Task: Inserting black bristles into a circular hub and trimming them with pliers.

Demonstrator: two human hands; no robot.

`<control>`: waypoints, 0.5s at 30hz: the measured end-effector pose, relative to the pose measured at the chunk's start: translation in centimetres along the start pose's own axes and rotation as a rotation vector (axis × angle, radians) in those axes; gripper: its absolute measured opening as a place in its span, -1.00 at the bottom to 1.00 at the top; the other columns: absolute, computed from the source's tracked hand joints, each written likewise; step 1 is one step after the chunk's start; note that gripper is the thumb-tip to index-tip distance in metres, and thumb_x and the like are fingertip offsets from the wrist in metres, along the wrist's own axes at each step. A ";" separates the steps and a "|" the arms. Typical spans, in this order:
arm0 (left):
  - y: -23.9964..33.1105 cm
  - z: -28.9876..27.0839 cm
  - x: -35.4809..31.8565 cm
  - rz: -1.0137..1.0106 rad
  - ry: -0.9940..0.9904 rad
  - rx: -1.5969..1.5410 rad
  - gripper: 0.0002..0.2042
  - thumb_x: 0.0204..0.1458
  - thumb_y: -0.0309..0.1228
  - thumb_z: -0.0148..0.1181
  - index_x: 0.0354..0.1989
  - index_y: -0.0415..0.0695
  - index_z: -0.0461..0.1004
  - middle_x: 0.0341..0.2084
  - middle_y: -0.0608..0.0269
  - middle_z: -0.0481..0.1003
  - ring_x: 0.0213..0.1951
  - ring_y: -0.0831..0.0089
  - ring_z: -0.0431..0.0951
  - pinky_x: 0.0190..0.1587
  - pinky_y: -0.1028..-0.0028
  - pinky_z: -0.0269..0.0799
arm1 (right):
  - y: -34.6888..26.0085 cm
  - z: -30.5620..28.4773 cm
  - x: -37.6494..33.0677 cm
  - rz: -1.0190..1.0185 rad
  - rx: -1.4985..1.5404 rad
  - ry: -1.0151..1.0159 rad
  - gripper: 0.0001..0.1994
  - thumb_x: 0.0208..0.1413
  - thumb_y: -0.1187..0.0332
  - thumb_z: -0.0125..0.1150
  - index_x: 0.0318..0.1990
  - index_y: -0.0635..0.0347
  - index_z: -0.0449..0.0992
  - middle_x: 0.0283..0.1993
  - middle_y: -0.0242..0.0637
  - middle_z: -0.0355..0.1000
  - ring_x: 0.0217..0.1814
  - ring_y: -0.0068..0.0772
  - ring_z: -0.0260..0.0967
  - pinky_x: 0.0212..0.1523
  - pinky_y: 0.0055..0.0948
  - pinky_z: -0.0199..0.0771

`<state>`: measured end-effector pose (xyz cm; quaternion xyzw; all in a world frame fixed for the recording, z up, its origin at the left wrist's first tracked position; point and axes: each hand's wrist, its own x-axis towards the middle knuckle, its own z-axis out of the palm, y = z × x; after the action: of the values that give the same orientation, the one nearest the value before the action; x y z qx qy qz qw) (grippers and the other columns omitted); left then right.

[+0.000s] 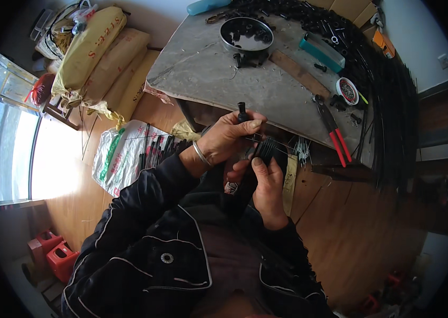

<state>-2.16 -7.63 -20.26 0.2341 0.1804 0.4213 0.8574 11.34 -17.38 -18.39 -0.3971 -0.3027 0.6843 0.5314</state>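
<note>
Black rods point(264, 151), a small bundle of them, sit between both hands just in front of the table's near edge, above the person's lap; how many there are cannot be counted, since fingers cover most of their length. Far left, window glare washes out the floor, and stacked tan sacks point(96, 58) are partly lost at the rim. A white printed bag point(123, 153) lies on the floor with more dark rods spilling from it, its lower part hidden by the sleeve. The left hand point(225, 139), with a metal bangle at the wrist, is closed around a short black cap-like piece point(242, 112) that sticks up above its fingers; only the top shows. The right hand point(267, 185) is curled around the bundle from below, thumb pressed on its face. On the grey table point(202, 69) stand a round tin point(246, 34) of black parts, red-handled pliers point(332, 130) and a small white tub point(347, 91). Long black rods point(393, 106) curve along the right rim, blurring into shadow.
</note>
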 end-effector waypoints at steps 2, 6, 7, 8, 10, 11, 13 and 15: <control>-0.2 0.1 0.1 0.008 0.006 0.001 -0.80 0.11 -0.45 0.18 -0.09 -0.14 0.48 -0.32 0.23 0.51 -0.24 0.40 0.53 -0.18 0.43 0.47 | -0.1 0.4 -0.1 0.019 -0.015 0.064 -0.80 0.28 0.28 0.01 -0.12 0.24 0.35 -0.34 -0.14 0.49 -0.40 -0.27 0.51 -0.34 -0.35 0.57; 0.1 0.5 0.1 0.012 0.041 0.005 -0.81 0.10 -0.46 0.20 -0.11 -0.15 0.48 -0.34 0.24 0.51 -0.26 0.41 0.54 -0.17 0.46 0.47 | -0.1 0.5 -0.1 0.012 -0.029 0.059 -0.80 0.28 0.28 0.01 -0.12 0.24 0.36 -0.35 -0.15 0.49 -0.42 -0.28 0.50 -0.35 -0.35 0.57; 0.0 0.6 0.1 0.027 0.062 0.012 -0.82 0.10 -0.46 0.21 -0.13 -0.15 0.48 -0.35 0.24 0.51 -0.27 0.41 0.53 -0.17 0.46 0.47 | -0.2 0.6 -0.1 0.012 -0.037 0.061 -0.80 0.28 0.28 0.01 -0.13 0.24 0.36 -0.36 -0.16 0.49 -0.43 -0.29 0.50 -0.35 -0.35 0.57; -0.1 0.6 0.1 0.042 0.084 0.019 -0.83 0.09 -0.47 0.21 -0.14 -0.16 0.48 -0.36 0.25 0.51 -0.28 0.42 0.53 -0.18 0.47 0.47 | -0.3 0.7 -0.1 0.013 -0.045 0.063 -0.80 0.28 0.28 0.02 -0.14 0.23 0.36 -0.37 -0.16 0.49 -0.43 -0.29 0.50 -0.35 -0.35 0.57; 0.0 0.6 0.2 0.055 0.083 0.038 -0.84 0.08 -0.47 0.22 -0.17 -0.16 0.47 -0.37 0.26 0.50 -0.29 0.43 0.53 -0.18 0.47 0.47 | -0.4 0.8 -0.2 0.019 -0.046 0.071 -0.80 0.28 0.28 0.02 -0.14 0.23 0.36 -0.37 -0.17 0.48 -0.43 -0.29 0.50 -0.36 -0.35 0.58; 0.0 0.7 0.2 0.068 0.082 0.059 -0.85 0.08 -0.47 0.23 -0.19 -0.16 0.47 -0.37 0.26 0.49 -0.30 0.44 0.52 -0.19 0.47 0.47 | -0.4 0.8 -0.2 0.025 -0.046 0.080 -0.80 0.28 0.27 0.02 -0.14 0.23 0.36 -0.37 -0.17 0.48 -0.44 -0.30 0.49 -0.36 -0.34 0.58; 0.1 0.8 0.2 0.072 0.079 0.069 -0.86 0.07 -0.47 0.24 -0.21 -0.16 0.46 -0.38 0.28 0.48 -0.31 0.45 0.51 -0.20 0.47 0.46 | -0.5 0.9 -0.3 0.031 -0.044 0.081 -0.80 0.27 0.27 0.03 -0.14 0.23 0.36 -0.37 -0.17 0.48 -0.43 -0.30 0.49 -0.36 -0.34 0.58; 0.3 1.0 0.2 0.075 0.074 0.080 -0.86 0.07 -0.47 0.25 -0.23 -0.15 0.46 -0.39 0.29 0.47 -0.32 0.46 0.50 -0.21 0.48 0.46 | -0.5 0.9 -0.3 0.036 -0.042 0.083 -0.80 0.27 0.27 0.03 -0.14 0.23 0.36 -0.37 -0.17 0.48 -0.43 -0.30 0.49 -0.35 -0.34 0.58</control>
<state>-1.69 -7.59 -19.28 0.2592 0.2197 0.4541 0.8236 10.89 -17.56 -17.44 -0.4416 -0.2873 0.6702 0.5227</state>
